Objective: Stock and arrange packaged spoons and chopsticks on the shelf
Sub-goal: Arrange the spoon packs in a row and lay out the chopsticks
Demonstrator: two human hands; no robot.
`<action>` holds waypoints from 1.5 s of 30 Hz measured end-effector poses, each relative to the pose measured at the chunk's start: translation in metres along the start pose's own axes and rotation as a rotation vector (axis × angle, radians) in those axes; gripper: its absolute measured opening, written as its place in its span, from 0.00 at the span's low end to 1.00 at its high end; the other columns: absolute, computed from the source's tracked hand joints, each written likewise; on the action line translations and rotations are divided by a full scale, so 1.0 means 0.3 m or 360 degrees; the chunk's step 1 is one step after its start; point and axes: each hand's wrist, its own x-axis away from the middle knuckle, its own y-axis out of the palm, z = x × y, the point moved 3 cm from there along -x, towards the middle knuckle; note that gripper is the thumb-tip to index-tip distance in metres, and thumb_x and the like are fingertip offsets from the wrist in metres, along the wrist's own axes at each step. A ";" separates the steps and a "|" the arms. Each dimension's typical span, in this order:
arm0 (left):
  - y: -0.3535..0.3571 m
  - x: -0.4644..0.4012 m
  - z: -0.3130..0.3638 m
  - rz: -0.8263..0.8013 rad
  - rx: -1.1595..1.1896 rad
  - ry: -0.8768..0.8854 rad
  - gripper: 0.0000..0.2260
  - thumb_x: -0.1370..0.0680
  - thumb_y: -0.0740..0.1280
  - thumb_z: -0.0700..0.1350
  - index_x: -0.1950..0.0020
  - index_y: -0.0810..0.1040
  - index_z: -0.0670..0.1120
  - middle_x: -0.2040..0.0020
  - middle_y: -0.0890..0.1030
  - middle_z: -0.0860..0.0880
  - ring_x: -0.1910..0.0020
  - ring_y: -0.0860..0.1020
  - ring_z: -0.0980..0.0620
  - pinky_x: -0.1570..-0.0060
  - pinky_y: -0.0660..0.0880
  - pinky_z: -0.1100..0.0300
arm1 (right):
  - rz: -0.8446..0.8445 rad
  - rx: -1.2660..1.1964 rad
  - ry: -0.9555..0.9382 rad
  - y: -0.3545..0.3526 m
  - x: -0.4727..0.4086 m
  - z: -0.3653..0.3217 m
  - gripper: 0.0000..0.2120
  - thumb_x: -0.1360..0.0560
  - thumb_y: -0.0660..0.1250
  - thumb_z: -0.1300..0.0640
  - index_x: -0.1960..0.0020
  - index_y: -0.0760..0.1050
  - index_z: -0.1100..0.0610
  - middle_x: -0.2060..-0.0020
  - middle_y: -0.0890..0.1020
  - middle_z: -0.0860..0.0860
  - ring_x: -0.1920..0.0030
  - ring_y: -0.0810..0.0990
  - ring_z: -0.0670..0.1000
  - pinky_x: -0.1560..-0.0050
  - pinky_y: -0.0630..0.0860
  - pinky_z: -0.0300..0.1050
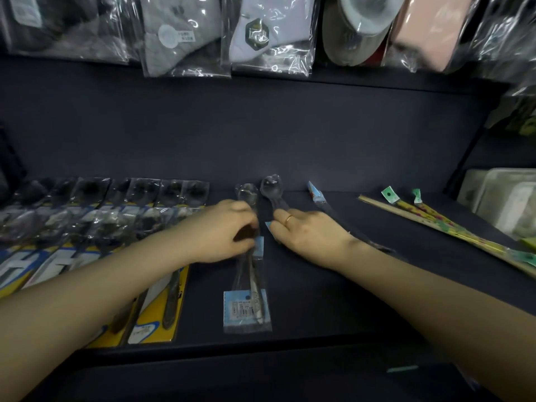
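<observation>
On the dark shelf (319,300), my left hand (226,230) grips a clear-bagged spoon (247,195) with a blue label, its bowl toward the back wall. A second bagged spoon with a blue label card (246,310) lies under it, reaching the front edge. My right hand (307,230), wearing a ring, presses down on a dark bagged spoon (271,185) just to the right. A dark packaged pair of chopsticks (317,195) with a blue tag lies under my right wrist. Yellow patterned chopsticks (435,220) with green tags lie at the right.
Two rows of spoons on yellow and blue cards (95,216) fill the shelf's left half. Bagged socks (269,33) hang above on the shelf over it. A stack of pale trays (504,201) stands at the far right.
</observation>
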 end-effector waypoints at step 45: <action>0.015 -0.174 0.392 0.0319 0.1650 -0.0495 0.13 0.25 0.64 0.53 0.53 0.79 0.45 0.55 0.83 0.47 0.58 0.79 0.54 0.55 0.77 0.58 | 0.0299 -0.2865 0.1938 -0.093 0.206 0.276 0.14 0.26 0.58 0.69 0.68 0.68 0.58 0.79 0.72 0.49 0.76 0.72 0.45 0.71 0.75 0.38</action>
